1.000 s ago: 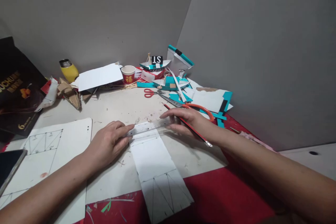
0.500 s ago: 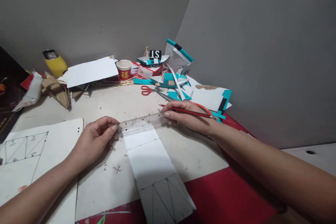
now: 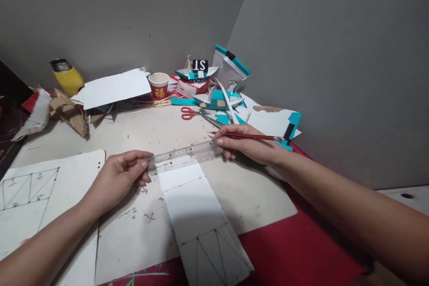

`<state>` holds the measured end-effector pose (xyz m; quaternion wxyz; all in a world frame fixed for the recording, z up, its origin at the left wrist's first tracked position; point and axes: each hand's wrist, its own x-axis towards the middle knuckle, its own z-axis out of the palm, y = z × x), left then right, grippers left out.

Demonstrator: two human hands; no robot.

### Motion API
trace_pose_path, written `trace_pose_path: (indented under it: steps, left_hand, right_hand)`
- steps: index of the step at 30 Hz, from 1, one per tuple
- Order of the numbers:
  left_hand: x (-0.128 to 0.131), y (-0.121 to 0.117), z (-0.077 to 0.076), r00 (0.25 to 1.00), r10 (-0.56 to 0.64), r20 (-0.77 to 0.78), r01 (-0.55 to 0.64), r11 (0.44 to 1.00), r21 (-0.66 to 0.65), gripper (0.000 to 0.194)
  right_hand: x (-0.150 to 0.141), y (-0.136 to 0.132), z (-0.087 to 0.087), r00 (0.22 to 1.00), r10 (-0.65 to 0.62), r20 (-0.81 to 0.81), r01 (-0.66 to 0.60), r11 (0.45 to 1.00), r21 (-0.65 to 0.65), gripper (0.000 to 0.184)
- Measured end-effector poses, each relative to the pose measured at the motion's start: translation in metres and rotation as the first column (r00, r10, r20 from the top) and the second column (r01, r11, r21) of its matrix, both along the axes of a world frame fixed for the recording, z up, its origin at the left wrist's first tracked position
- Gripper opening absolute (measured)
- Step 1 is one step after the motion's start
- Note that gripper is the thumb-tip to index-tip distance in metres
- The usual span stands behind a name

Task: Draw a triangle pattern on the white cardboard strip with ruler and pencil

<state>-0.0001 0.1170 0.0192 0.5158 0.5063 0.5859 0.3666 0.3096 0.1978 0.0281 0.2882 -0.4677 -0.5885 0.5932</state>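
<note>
A clear ruler (image 3: 182, 153) spans between my two hands, over the far end of a white card strip (image 3: 191, 201). Pencil lines cross the strip, with slanting lines drawn at its near end. My left hand (image 3: 125, 172) pinches the ruler's left end between thumb and fingers. At the other end, my right hand (image 3: 239, 143) grips the ruler with thumb and fingertips. A red pencil (image 3: 251, 136) also lies in the right hand, across the fingers, its tip pointing left. Beneath the left forearm is a white sheet (image 3: 73, 187) with a ruled, slanted-line drawing.
Red-handled scissors (image 3: 188, 113) lie beyond the ruler. Along the back stand a yellow bottle (image 3: 68, 78), a white sheet (image 3: 117, 88), a red paper cup (image 3: 158, 86) and small model boats (image 3: 196, 73). Teal-edged card pieces (image 3: 273, 123) lie at right. A red surface (image 3: 295, 250) shows in front.
My left hand has gone from pressing on the ruler to pinching its left end. The ruler was lifted and shifted slightly away. The pencil has turned flatter in my right hand.
</note>
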Motion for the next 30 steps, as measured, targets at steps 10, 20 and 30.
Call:
trace_pose_path:
  steps: [10, 20, 30]
  left_hand:
    - [-0.001, -0.002, -0.003, 0.992, -0.010, -0.126, 0.018, 0.998, 0.060, 0.027]
    - [-0.004, -0.009, -0.013, 0.753, 0.053, -0.656, 0.490, 0.622, 0.612, 0.030]
    - [0.003, -0.019, -0.011, 0.434, 0.089, -0.896, 0.782, 0.457, 0.424, 0.042]
  right_hand:
    - [0.012, 0.008, -0.006, 1.000, 0.011, -0.023, -0.012, 1.000, -0.006, 0.032]
    - [0.015, 0.008, -0.003, 0.991, 0.009, 0.133, -0.009, 1.000, -0.002, 0.035]
    - [0.018, 0.007, 0.002, 0.894, 0.165, 0.416, -0.272, 0.938, 0.213, 0.027]
